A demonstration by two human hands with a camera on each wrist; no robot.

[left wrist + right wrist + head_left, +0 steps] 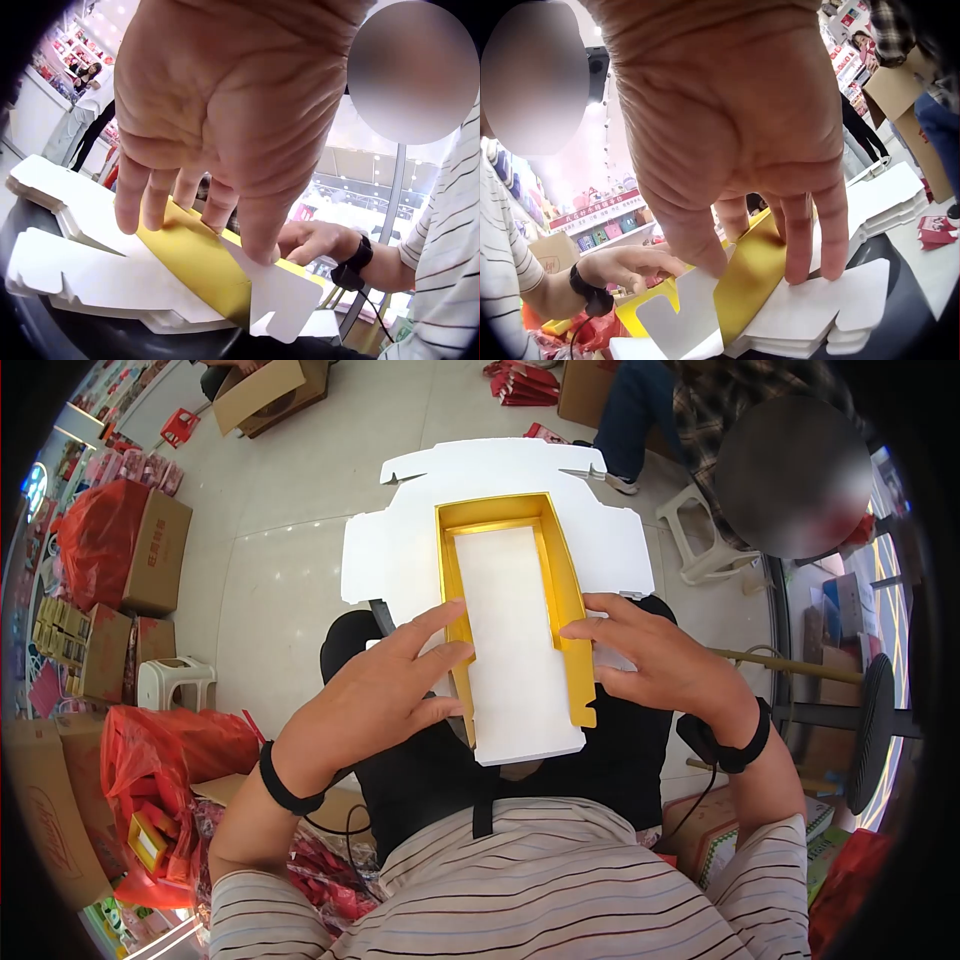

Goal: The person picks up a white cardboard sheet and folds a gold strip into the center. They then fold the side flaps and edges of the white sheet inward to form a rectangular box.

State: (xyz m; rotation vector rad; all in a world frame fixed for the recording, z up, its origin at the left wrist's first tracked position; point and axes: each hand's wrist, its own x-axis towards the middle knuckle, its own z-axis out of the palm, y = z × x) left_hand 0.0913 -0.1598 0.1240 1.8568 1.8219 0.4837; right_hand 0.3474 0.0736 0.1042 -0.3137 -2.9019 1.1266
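Note:
A partly folded paper box (577, 670) has gold walls and a white floor, its near end open. It lies on a stack of flat white card blanks (390, 555) over the person's lap. My left hand (375, 685) is at its left wall, fingertips right at the rim, fingers fairly straight. My right hand (665, 655) lies along the right wall, one fingertip reaching over its top edge. In the right wrist view, some fingers extend down the outside of the gold wall (754, 274), others pass behind it. A notched white end flap (281, 304) stands out near the left thumb.
A white stool (175, 682) and red plastic bags (170, 750) stand at the left, with cardboard boxes (160, 550) behind. Another person (640, 410) is at the upper right beside a white stool (700, 550). An open carton (270, 400) sits farther off.

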